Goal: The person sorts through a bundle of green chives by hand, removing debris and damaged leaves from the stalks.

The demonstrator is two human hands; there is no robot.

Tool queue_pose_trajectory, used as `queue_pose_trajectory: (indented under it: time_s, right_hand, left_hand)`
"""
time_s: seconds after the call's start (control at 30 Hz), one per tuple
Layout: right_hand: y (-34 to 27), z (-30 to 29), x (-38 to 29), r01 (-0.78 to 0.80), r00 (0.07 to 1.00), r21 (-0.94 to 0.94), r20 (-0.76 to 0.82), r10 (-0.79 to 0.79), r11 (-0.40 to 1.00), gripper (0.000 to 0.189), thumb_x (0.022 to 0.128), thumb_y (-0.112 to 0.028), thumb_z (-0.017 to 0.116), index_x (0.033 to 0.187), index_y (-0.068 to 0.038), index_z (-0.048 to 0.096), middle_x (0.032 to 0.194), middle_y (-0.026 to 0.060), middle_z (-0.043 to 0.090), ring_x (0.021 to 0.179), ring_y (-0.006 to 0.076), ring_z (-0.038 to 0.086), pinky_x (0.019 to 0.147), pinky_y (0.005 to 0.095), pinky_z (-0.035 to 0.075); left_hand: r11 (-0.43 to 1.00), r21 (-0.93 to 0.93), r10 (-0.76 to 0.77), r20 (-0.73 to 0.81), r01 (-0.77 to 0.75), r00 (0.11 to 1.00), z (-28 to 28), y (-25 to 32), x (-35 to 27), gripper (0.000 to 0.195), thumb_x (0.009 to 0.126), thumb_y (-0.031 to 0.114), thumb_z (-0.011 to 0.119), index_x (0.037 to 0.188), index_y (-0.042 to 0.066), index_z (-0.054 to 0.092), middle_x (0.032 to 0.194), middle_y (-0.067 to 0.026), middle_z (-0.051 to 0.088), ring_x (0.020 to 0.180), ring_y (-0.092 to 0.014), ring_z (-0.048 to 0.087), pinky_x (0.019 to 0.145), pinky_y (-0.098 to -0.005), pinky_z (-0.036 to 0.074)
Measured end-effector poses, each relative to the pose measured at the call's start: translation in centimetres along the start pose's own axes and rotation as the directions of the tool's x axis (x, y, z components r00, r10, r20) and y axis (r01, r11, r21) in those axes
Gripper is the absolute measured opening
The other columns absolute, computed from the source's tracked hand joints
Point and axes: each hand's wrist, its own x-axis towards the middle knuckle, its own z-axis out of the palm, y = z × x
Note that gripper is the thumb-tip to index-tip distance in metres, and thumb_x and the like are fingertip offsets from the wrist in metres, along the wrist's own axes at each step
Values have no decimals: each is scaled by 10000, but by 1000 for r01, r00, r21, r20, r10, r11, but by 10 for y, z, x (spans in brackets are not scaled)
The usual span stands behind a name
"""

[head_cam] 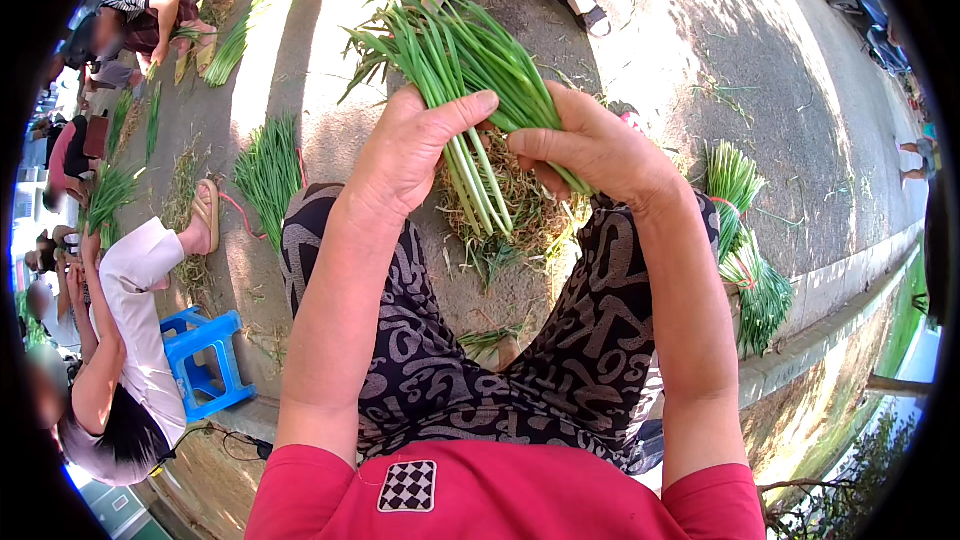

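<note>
My left hand [420,142] grips a bunch of long green stalks, likely garlic chives [431,64], its thumb across them. The pale stem ends point down towards my lap, and the leafy tips fan out ahead. In my right hand [581,139] is a second green bunch [510,79], held around its lower part. The two bunches overlap between my hands, and my thumbs point towards each other. Below them, a heap of dry trimmings [525,202] lies on the pavement between my knees.
A tied green bunch [270,169] lies beside my left knee. Two tied bunches [731,191] [757,292] lie beyond my right knee. A blue plastic stool [206,364] stands at left near a seated person. Other people sit or bend at upper left, and someone's sandaled feet [589,11] are ahead.
</note>
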Motion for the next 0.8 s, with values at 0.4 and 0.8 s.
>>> queue_pose_trajectory:
  time_s: [0.4, 0.8]
  right_hand:
    - [7, -11, 3, 79, 983, 587, -181, 35, 806, 239, 873, -237, 676, 940, -47, 548, 729, 19, 566, 473, 40, 465, 382, 185, 355]
    - [12, 8, 15, 199, 975, 152, -126, -181, 968, 473, 769, -352, 769, 999, -6, 544, 663, -4, 550, 436, 53, 439, 373, 201, 327]
  left_hand:
    - [999, -41, -10, -66, 7, 998, 0, 0, 3, 265, 839, 182, 714, 1056, 56, 628, 906, 8, 619, 795, -94, 570, 683, -250, 482]
    - [995, -94, 17, -72, -24, 997, 1, -2, 4, 303, 786, 207, 768, 996, 66, 601, 922, -20, 618, 821, -131, 579, 681, -264, 486]
